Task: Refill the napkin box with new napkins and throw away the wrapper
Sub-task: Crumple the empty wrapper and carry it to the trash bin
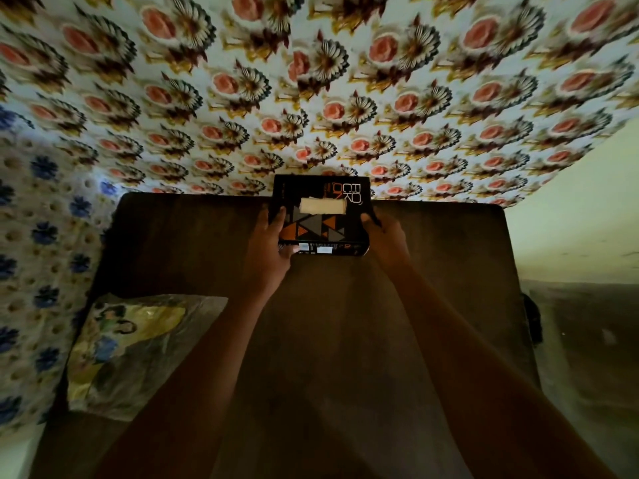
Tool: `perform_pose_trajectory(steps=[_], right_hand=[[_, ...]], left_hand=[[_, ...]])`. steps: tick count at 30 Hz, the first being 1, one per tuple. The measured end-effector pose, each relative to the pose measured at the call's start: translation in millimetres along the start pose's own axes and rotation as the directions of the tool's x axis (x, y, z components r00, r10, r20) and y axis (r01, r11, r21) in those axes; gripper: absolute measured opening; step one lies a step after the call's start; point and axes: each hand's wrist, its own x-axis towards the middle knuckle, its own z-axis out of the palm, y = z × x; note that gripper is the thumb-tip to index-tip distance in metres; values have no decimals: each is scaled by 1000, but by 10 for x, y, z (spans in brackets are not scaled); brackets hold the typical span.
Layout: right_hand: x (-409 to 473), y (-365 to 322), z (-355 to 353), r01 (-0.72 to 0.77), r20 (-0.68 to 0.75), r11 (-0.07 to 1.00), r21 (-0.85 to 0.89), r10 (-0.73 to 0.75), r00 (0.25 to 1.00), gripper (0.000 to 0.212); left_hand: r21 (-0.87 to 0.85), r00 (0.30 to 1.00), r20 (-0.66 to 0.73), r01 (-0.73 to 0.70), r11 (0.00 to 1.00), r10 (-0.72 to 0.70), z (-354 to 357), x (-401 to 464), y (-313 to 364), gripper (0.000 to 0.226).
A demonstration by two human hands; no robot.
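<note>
A black napkin box [321, 216] with orange and grey triangles sits at the far edge of a dark brown table [193, 250]. A pale napkin [323, 206] shows through the slot in its top. My left hand [268, 242] grips the box's left end, thumb on top. My right hand [383, 236] holds its right end. A crumpled plastic wrapper [135, 350] printed in yellow, green and blue lies on the table's near left part, apart from both hands.
A flowered cloth [311, 91] with pink roses covers the surface beyond the table. A white cloth with blue flowers [38, 257] lies to the left. A pale floor or wall [581, 223] is at the right.
</note>
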Motion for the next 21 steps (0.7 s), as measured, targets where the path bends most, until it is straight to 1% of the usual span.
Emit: perform_pose_trajectory(steps=[3,5,7,9,11,13,16,18,21], right_hand=[[-200,97,-36,-9,-63,999,40,12,998,24],[-456,144,-40,-54,-108,993,103,66,992,32],[-609,241,5,-127,-134,980,155,148,980,35],[-826,291,56,-163,-144,974,155,186,972,27],[-1140,232,129,-115,-143,983,146,136,980,10],[-1392,167,232,-53,-119,985,165,73,990,15],[-1741,68,475,-23,-66,987,159,34,997,13],[-1902,16,647,4,-35,980,200,3,999,13],[-2208,-101,1046,14,-25,975,222,-9,1000,12]], left_hand=[[-60,991,-131,17,998,-25,-69,-276,151,71],[-153,978,-205,11,988,-42,-161,-577,257,65],[-252,976,-205,24,967,-78,-159,-768,308,58],[-339,974,-197,39,940,-111,-153,-980,328,50],[-422,971,-204,24,906,-121,-217,-1226,304,44],[-483,967,-209,26,875,-144,-268,-1397,267,39],[-551,959,-210,42,833,-188,-397,-1656,86,32],[-602,955,-189,70,795,-227,-471,-1806,-58,28],[-642,948,-167,103,760,-270,-703,-2061,-430,25]])
